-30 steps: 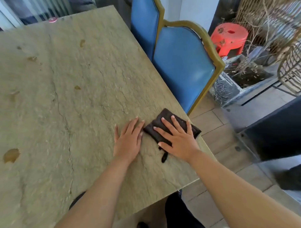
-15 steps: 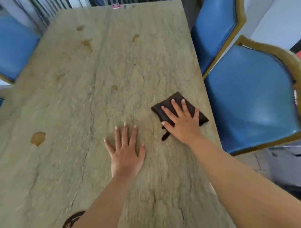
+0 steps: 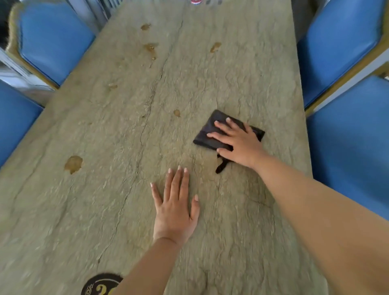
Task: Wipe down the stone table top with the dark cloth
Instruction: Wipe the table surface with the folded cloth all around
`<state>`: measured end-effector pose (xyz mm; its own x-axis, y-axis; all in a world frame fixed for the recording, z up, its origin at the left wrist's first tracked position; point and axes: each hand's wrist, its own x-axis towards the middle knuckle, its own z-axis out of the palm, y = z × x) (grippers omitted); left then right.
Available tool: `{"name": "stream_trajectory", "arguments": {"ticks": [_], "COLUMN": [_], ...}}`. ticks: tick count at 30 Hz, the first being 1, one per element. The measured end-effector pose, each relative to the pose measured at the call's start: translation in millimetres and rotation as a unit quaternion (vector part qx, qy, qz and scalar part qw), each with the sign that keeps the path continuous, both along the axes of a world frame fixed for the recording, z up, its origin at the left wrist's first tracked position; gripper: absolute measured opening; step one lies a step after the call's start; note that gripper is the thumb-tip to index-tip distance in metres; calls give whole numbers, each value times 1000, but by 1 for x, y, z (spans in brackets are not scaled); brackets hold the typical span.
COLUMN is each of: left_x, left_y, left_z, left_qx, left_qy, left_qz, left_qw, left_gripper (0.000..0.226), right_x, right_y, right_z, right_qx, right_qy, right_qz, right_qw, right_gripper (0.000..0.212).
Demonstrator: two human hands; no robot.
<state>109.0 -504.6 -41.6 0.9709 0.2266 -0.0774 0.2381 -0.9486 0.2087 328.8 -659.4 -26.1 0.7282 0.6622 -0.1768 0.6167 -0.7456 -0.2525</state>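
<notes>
A folded dark cloth [image 3: 207, 134] lies on the greenish stone table top [image 3: 117, 130], right of centre. My right hand [image 3: 237, 142] lies flat on it, fingers spread, pressing it to the stone; a small dark loop of the cloth [image 3: 221, 167] sticks out under the palm. Nearer to me, my left hand [image 3: 175, 207] rests flat on the bare stone with its fingers apart and holds nothing. Brown stains mark the top: a large stain [image 3: 73, 164] at the left, a small stain [image 3: 176, 112] just beyond the cloth, and more stains [image 3: 150, 48] farther away.
Blue padded chairs with gold frames stand along both long sides, one [image 3: 54, 42] at the left and one [image 3: 345, 145] at the right. A small red-and-white item [image 3: 195, 1] sits at the far end. A dark round emblem [image 3: 101, 285] shows at the bottom edge.
The view has swung left, from the table's right edge to its full length. My right hand has slid the cloth away from the right edge; my left hand now lies nearer me.
</notes>
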Motion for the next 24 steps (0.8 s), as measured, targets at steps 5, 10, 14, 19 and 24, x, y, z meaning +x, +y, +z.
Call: {"name": "stream_trajectory", "arguments": {"ticks": [5,10,14,19,24], "left_x": [1,-1,-1,1,-7], "left_y": [0,-1,-2,-1,4], "left_z": [1,0,2,3,5], "left_qx": [-3,-16,-13,-2,-58], "left_qy": [-7,-27,-18,-7,-22], "left_qz": [3,11,10,-10,-23], "left_qw": [1000,999,1000,1000,998], "left_gripper": [64,62,62,64,65], "right_x": [-1,-87,-83,-102,-235], "right_y": [31,23,-54,-46,-40], "right_z": [-1,-4,-8,-11,-8], "right_qx": [-68,-18,-6,-32,-3], "right_qy": [7,-60,-80,-45,-41], "right_qz": [-276,62,79,-258,-56], "right_qw": [959,996,994,964,998], "right_gripper": [62,61,59,62,62]}}
